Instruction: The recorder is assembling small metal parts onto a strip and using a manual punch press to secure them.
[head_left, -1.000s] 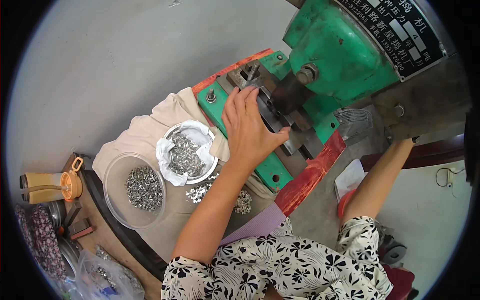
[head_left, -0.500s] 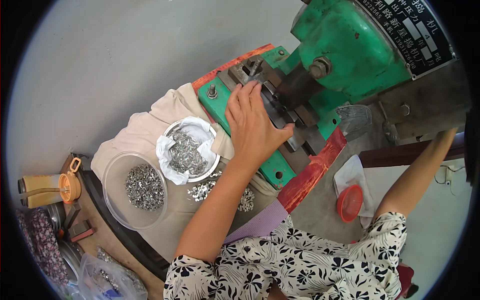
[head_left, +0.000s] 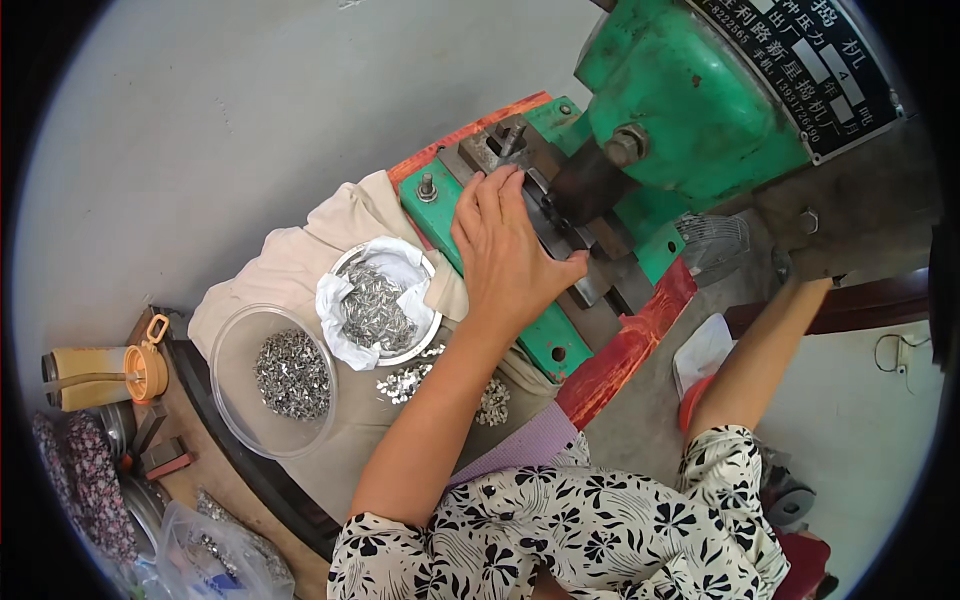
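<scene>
My left hand (head_left: 512, 245) rests over the steel die (head_left: 550, 222) on the bed of a green press (head_left: 690, 110). Its fingers reach along the die's far edge, and the thumb stands well apart at the near side. No piece shows between them. Just beyond my fingertips, the press's dark round ram (head_left: 590, 182) comes down close to the die. My right forearm (head_left: 770, 350) reaches up at the right, and the hand is hidden behind the grey press body (head_left: 850, 225).
Left of my arm, a paper-lined bowl (head_left: 432, 318) holds thin metal pieces, and a clear tub (head_left: 232, 400) holds small metal parts. Loose pieces (head_left: 403, 383) lie on the beige cloth (head_left: 345, 215). A yellow jar (head_left: 95, 378) stands far left. Behind my right arm is a red bowl (head_left: 690, 400).
My right forearm has swung to the left and now covers much of the red bowl. The left hand has stayed in place on the die, and the view has shifted slightly.
</scene>
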